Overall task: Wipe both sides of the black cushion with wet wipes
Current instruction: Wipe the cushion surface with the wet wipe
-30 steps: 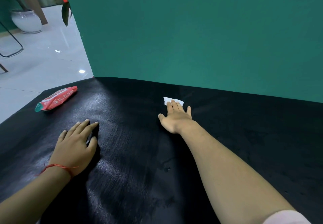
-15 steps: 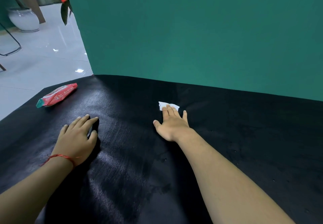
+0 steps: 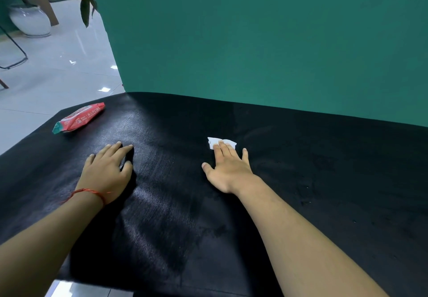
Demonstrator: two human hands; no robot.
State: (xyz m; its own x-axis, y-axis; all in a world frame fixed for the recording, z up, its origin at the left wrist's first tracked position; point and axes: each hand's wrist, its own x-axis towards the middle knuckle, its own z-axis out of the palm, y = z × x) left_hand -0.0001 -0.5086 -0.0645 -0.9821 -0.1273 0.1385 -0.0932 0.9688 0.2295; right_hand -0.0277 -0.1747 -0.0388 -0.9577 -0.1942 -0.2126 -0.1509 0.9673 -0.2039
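Note:
The black cushion (image 3: pixel 312 180) lies flat and fills most of the lower view, with damp sheen on its left half. My right hand (image 3: pixel 228 168) presses a white wet wipe (image 3: pixel 214 141) flat against the cushion near its middle; straight fingers cover most of the wipe. My left hand (image 3: pixel 108 171), with a red string on the wrist, rests palm down on the cushion's left part, fingers straight, holding nothing.
A red pack of wet wipes (image 3: pixel 78 117) lies at the cushion's far left corner. A green wall (image 3: pixel 266 41) rises right behind the cushion. Tiled floor (image 3: pixel 46 76), a white plant pot (image 3: pixel 30 20) and a chair leg are to the left.
My right hand has drawn the wipe back toward me and slightly left across the cushion. My left hand has stayed in place.

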